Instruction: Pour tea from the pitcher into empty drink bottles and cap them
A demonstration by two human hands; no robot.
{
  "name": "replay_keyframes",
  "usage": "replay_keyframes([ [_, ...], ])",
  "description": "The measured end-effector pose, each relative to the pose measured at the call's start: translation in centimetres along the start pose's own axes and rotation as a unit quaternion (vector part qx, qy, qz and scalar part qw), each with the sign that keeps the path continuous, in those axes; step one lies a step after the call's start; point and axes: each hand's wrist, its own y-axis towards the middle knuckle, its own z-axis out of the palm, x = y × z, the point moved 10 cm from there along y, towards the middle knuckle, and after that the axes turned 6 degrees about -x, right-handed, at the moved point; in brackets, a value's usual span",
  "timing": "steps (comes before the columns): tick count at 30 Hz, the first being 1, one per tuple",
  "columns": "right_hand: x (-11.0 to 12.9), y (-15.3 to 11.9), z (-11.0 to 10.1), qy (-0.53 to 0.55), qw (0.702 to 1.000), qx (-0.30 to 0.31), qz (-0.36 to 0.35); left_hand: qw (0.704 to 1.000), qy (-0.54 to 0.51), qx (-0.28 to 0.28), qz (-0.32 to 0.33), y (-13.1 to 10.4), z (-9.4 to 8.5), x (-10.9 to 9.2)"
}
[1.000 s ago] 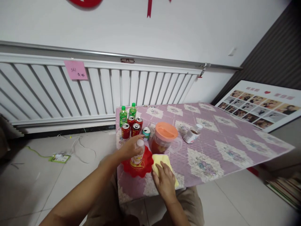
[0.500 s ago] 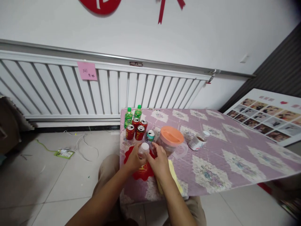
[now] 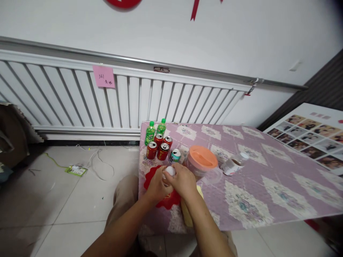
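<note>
A small clear bottle with a white cap (image 3: 170,171) stands upright between my hands, most of its body hidden by fingers. My left hand (image 3: 157,187) wraps round its side. The fingers of my right hand (image 3: 184,180) close over the cap. Under the hands lies a red scalloped mat (image 3: 169,201) with a gold print. A yellow cloth (image 3: 188,215) is partly covered by my right forearm. Just beyond the hands are a teal can (image 3: 175,156) and a clear container with an orange lid (image 3: 203,157).
Several red cans (image 3: 163,151) and two green-capped bottles (image 3: 150,134) stand at the table's back left. A labelled bottle of brown liquid (image 3: 233,165) is tilted or lying to the right. A patterned tablecloth (image 3: 243,203) covers the table. Behind is a white radiator (image 3: 144,98).
My right hand has shifted from the bottle's side up onto its cap, fingers now closed over it. My left hand keeps its hold. The head view has moved slightly.
</note>
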Motion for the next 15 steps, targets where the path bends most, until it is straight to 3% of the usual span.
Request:
replay_keyframes([
  [9,1.7,0.3,-0.7,0.063,0.981,0.063,-0.172,0.999,0.014,-0.036,0.019,0.0,-0.6,-0.5],
  [15,2.0,-0.3,-1.5,0.109,0.970,0.103,-0.193,0.999,-0.001,-0.034,0.007,0.0,-0.4,-0.4],
])
